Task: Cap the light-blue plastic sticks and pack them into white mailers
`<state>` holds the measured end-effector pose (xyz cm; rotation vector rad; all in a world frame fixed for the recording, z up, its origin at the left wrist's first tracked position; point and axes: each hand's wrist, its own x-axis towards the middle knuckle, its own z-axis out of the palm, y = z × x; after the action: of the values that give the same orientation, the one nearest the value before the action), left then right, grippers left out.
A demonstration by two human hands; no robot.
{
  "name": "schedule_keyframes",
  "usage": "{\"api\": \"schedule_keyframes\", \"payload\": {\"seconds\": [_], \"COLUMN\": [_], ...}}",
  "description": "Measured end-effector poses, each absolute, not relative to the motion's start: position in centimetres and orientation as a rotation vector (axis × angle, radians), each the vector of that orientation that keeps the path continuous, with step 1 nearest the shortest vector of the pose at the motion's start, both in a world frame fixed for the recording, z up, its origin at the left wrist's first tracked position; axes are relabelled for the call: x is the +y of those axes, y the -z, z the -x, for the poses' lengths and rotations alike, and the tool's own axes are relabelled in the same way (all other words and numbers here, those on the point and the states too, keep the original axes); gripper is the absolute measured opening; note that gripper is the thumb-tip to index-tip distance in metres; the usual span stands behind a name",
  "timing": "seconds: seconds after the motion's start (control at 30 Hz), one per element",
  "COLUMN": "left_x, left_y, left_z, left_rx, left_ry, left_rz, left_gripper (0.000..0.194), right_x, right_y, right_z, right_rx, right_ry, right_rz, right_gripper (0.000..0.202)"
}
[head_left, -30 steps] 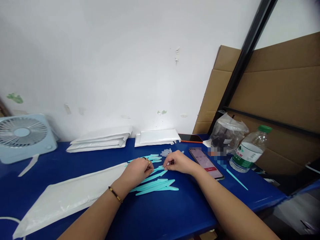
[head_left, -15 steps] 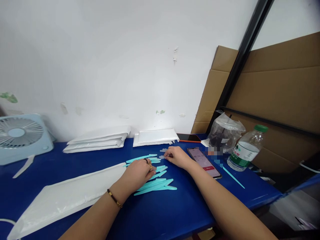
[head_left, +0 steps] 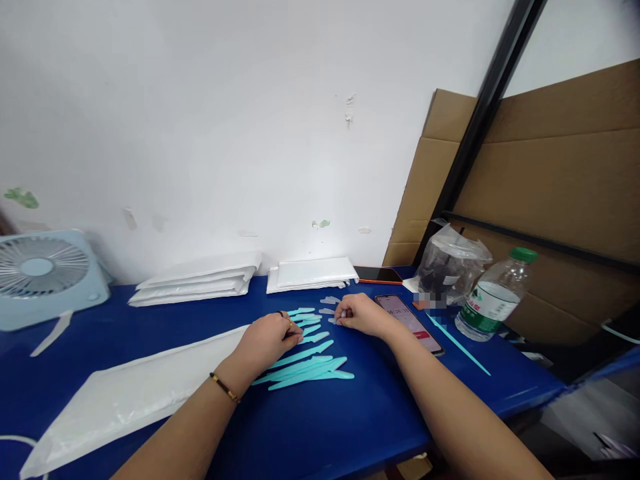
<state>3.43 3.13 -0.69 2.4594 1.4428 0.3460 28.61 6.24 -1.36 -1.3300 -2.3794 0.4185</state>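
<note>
Several turquoise blade-shaped sticks (head_left: 310, 371) lie in a loose row on the blue table (head_left: 320, 427). My left hand (head_left: 274, 337) rests over the upper sticks, fingers curled; its fingertips touch one of them, and the rest of that stick is hidden under the hand. My right hand (head_left: 356, 313) is closed in a pinch at the small translucent pieces (head_left: 327, 311), right of the sticks' far ends. What lies between its fingertips is too small to make out. A long white padded envelope (head_left: 145, 383) extends left from under my left hand.
Folded white envelopes (head_left: 200, 280) and a smaller stack (head_left: 313, 272) stand by the wall. A fan (head_left: 37, 267) is at the left. On the right are a phone (head_left: 413, 325), a lone turquoise stick (head_left: 463, 347), a bagged cup (head_left: 443, 267) and a water bottle (head_left: 493, 300).
My left hand has shifted slightly left, and the middle sticks are more spread out. My right hand has moved slightly right and down, showing more of the translucent pieces.
</note>
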Motion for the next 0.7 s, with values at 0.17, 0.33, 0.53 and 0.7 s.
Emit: {"api": "schedule_keyframes", "payload": {"seconds": [0.17,0.33,0.53,0.7], "left_x": [2.82,2.55,2.46,2.39], "left_y": [0.89,1.10,1.30,1.24], "left_z": [-3.98,-4.15,-4.02,-4.10], "left_rx": [1.425,1.424,1.376,1.333], "left_ry": [-0.364,-0.334,-0.390,-0.422], "left_rz": [-2.260,-2.162,-2.176,-2.174], "left_gripper": [0.018,0.018,0.016,0.017], "right_x": [6.09,5.92,6.05,5.96], "right_y": [1.55,1.55,1.47,1.44], "right_z": [-28.48,-28.06,-28.23,-28.24], "right_rx": [-2.347,-2.326,-2.310,-2.299], "right_ry": [-0.604,-0.769,-0.859,-0.859], "right_rz": [1.323,1.265,1.267,1.284], "right_gripper": [0.012,0.018,0.022,0.024]}}
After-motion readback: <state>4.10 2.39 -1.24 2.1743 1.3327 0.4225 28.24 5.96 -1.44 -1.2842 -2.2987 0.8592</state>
